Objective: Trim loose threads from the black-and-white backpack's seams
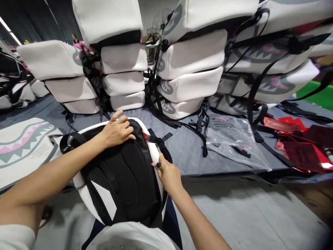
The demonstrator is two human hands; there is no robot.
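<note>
A white backpack (125, 166) with a black padded back panel and straps leans between my body and the table edge, its back facing me. My left hand (118, 129) rests at its top edge, fingers curled onto the white rim and black panel. At the right side edge, below a red tab and black buckle strap (153, 138), is my right hand (168, 173). Its fingers are closed around a small object with a black and green end (159, 166); most of that object is hidden, so its kind is unclear.
Stacks of white backpacks (192, 52) line the dark-covered table (187, 163). Left lies another backpack with a toothed mouth print (26, 146). A clear plastic bag (231, 139), loose black straps and red shiny packets (301, 146) lie to the right. A person (75, 38) is far back.
</note>
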